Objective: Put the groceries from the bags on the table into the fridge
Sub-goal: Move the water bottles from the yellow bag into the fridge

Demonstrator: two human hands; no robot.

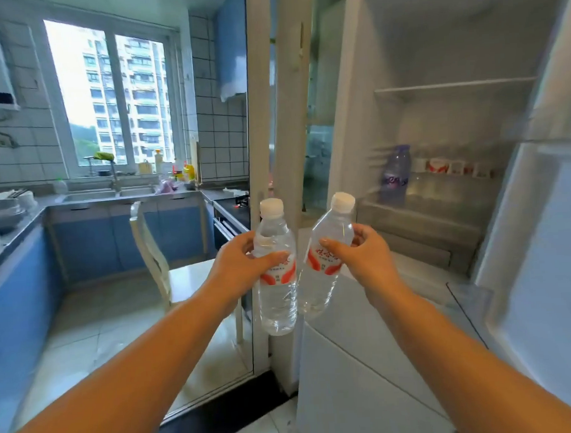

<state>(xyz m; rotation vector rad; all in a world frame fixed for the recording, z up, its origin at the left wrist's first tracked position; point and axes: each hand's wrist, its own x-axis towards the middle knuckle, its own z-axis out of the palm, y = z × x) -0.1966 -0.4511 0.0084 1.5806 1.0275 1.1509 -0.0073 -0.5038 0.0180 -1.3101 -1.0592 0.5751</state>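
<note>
A: Item one, our left hand (238,262)?
B: Its grip is wrapped round a clear water bottle (277,275) with a white cap and red label, held upright.

A: Item two, our right hand (361,255)?
B: Its grip is clamped on a second water bottle (325,257), tilted right; the two bottles touch low down.

A: Location?
B: We hold both in the air before the open fridge (452,88).

A: Fridge contents?
B: A purple-labelled bottle (395,175) on a lower shelf, small red-and-white cartons (452,168) beside it.

A: Elsewhere?
B: Left, a white chair (151,255) and the sink bench (90,198) under the window (108,93).
</note>
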